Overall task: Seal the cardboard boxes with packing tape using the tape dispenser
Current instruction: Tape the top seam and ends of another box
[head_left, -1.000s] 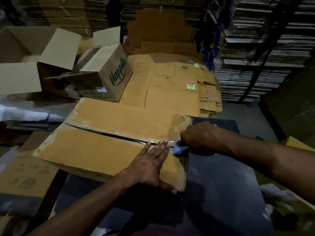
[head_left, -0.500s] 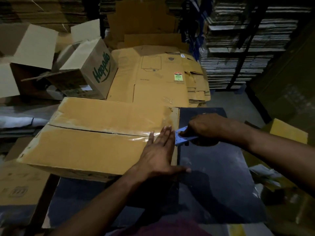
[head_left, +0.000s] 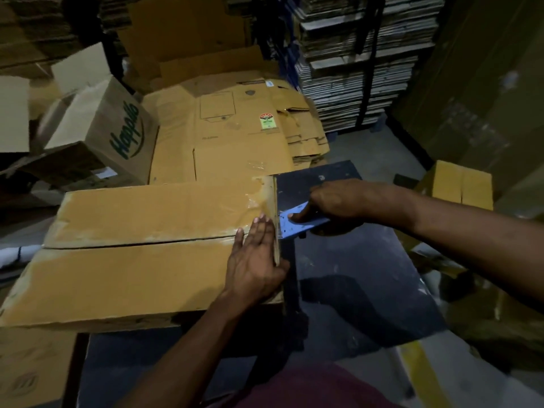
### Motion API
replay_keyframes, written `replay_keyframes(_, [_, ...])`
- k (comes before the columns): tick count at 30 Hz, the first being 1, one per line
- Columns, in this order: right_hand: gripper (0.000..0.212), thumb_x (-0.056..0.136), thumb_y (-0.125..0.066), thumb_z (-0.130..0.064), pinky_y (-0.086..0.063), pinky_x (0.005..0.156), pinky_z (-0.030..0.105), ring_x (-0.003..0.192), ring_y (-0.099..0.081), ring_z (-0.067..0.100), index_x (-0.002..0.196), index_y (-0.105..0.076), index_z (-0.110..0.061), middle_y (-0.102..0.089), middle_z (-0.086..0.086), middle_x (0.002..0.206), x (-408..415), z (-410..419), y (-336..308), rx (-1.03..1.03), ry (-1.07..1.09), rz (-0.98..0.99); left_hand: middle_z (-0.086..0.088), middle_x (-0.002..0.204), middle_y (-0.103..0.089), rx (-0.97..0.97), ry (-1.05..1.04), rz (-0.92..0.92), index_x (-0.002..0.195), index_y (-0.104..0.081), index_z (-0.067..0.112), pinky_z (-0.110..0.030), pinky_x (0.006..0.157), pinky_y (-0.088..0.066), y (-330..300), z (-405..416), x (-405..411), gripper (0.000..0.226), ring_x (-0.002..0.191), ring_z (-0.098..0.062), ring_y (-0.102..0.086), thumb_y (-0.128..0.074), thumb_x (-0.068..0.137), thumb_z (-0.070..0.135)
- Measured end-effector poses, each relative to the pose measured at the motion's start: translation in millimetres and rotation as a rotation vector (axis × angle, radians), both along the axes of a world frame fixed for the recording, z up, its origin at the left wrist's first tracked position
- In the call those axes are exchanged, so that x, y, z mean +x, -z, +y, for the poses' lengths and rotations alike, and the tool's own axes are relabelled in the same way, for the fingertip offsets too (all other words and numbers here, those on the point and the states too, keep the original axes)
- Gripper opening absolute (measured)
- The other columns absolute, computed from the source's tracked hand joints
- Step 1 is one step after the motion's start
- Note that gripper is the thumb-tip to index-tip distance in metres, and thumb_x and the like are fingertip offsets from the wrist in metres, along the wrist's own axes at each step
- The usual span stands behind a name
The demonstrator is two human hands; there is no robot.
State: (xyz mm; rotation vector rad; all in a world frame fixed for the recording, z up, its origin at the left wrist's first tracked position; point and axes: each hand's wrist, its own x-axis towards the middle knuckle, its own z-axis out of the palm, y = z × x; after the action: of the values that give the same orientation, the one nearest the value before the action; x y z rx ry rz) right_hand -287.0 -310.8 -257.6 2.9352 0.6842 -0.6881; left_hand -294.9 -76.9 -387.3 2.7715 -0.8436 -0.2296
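Pressing hand: my left hand [head_left: 255, 260] lies flat and open, fingers together, on the right end of the cardboard box [head_left: 141, 254], gripping nothing; its fingertips [head_left: 260, 220] reach the seam.
Cutting hand: my right hand [head_left: 335, 201] is closed around the blue tape dispenser [head_left: 303, 223], forefinger stretched along its flat blue plate.
Dispenser: it sits just off the box's right edge, touching or nearly touching the corner at seam height; I cannot tell which.
Box: it lies on the dark surface [head_left: 362, 278], flaps shut, its left part hanging out past the surface edge.
Seam: a dark gap [head_left: 132, 245] runs across the top between the two flaps; I see glossy clear tape [head_left: 256, 198] wrinkled near the far right corner.
Beyond the box: a stack of flattened cartons [head_left: 223, 134] lies just behind it, the top one carrying a small red and green label [head_left: 267, 121].
Left background: an open carton printed "Happilo" [head_left: 97, 142] stands tilted, flaps up.
Right background: shelves of stacked flat cardboard [head_left: 353, 69] rise well behind the surface.
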Motion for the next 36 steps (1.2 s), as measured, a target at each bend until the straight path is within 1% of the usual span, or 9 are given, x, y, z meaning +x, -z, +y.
replay_keyframes(7, [0.049, 0.1, -0.059, -0.045, -0.047, 0.069, 0.03, 0.096, -0.063, 0.014, 0.148, -0.048, -0.049, -0.063, -0.006, 0.118, -6.7, -19.9, -7.3, -0.054, 0.143, 0.068, -0.002, 0.175, 0.007, 0.003, -0.009, 0.014, 0.167, 0.003, 0.017, -0.042, 0.131, 0.001, 0.7, 0.4, -0.4, 0.094, 0.16, -0.012, 0.007, -0.033, 0.091, 0.059])
replay_keyframes(12, [0.048, 0.099, -0.059, -0.052, -0.039, 0.059, 0.025, 0.085, -0.06, 0.009, 0.146, -0.05, -0.047, -0.058, -0.012, 0.105, -11.9, -21.9, 3.1, -0.051, 0.248, 0.081, 0.001, 0.174, 0.008, -0.031, 0.008, 0.023, 0.164, 0.011, 0.04, -0.043, 0.131, -0.001, -2.8, 1.4, -3.5, 0.092, 0.16, -0.012, 0.006, -0.041, 0.09, 0.054])
replay_keyframes(18, [0.046, 0.1, -0.048, -0.064, -0.036, 0.056, 0.024, 0.065, -0.052, 0.002, 0.131, -0.065, -0.035, -0.051, -0.018, 0.077, -23.7, -38.5, -5.9, -0.128, 0.331, 0.061, 0.002, 0.174, 0.009, 0.021, 0.0, 0.012, 0.163, 0.004, 0.048, -0.044, 0.131, -0.002, -1.4, 0.9, -0.8, 0.083, 0.161, -0.013, 0.005, -0.046, 0.096, 0.053])
replay_keyframes(23, [0.044, 0.102, -0.048, -0.061, -0.053, 0.077, 0.037, 0.074, -0.055, 0.019, 0.116, -0.068, -0.024, -0.058, -0.006, 0.086, -16.4, -11.1, 32.7, -0.149, 0.305, 0.056, 0.001, 0.175, 0.006, 0.038, 0.021, -0.015, 0.164, 0.002, 0.048, -0.043, 0.131, -0.003, 2.3, 2.1, -0.9, 0.085, 0.161, -0.015, 0.001, -0.04, 0.09, 0.056])
replay_keyframes(28, [0.028, 0.094, -0.069, -0.043, -0.047, 0.089, 0.048, 0.106, -0.057, 0.029, 0.11, -0.059, -0.022, -0.056, 0.002, 0.111, -10.7, 19.6, 95.5, -0.344, 0.229, 0.187, 0.002, 0.176, 0.0, 0.021, 0.022, -0.03, 0.165, -0.008, 0.045, -0.044, 0.131, -0.006, 0.7, 2.7, 0.3, 0.085, 0.161, -0.015, -0.001, -0.049, 0.091, 0.053])
replay_keyframes(30, [0.025, 0.093, -0.07, -0.033, -0.044, 0.099, 0.046, 0.117, -0.053, 0.029, 0.113, -0.06, -0.022, -0.053, 0.0, 0.124, -21.1, 14.0, 123.3, -0.295, 0.411, 0.265, 0.003, 0.175, 0.0, 0.021, 0.03, -0.03, 0.165, -0.012, 0.044, -0.044, 0.131, -0.007, 1.2, 4.1, -1.4, 0.084, 0.161, -0.015, -0.001, -0.054, 0.092, 0.051])
replay_keyframes(32, [0.018, 0.094, -0.067, -0.033, -0.039, 0.097, 0.032, 0.106, -0.049, 0.021, 0.09, -0.054, -0.021, -0.046, -0.008, 0.114, -21.2, -4.8, 137.9, -0.122, 0.618, 0.3, 0.004, 0.175, 0.003, 0.071, 0.03, -0.041, 0.165, -0.014, 0.042, -0.047, 0.131, -0.005, -1.9, 0.7, -0.4, 0.083, 0.161, -0.015, 0.0, -0.055, 0.094, 0.053])
replay_keyframes(34, [0.029, 0.086, -0.076, -0.041, -0.042, 0.093, 0.03, 0.102, -0.054, 0.019, 0.09, -0.059, -0.018, -0.048, -0.01, 0.104, -20.9, -23.6, 158.1, -0.036, 0.719, 0.444, 0.006, 0.174, 0.006, 0.183, 0.031, -0.083, 0.165, -0.014, 0.041, -0.051, 0.13, 0.001, -6.7, -3.1, 1.2, 0.082, 0.161, -0.016, 0.005, -0.046, 0.093, 0.064])
replay_keyframes(36, [0.053, 0.05, -0.092, -0.052, -0.051, 0.081, 0.029, 0.086, -0.066, 0.018, 0.088, -0.072, -0.022, -0.068, -0.006, 0.103, -15.4, -41.9, 186.0, 0.03, 0.617, 0.42, 0.007, 0.174, 0.012, 0.307, 0.051, -0.145, 0.165, -0.015, 0.041, -0.058, 0.127, 0.008, -14.4, -5.2, 0.5, 0.087, 0.16, -0.021, 0.016, -0.026, 0.09, 0.083])
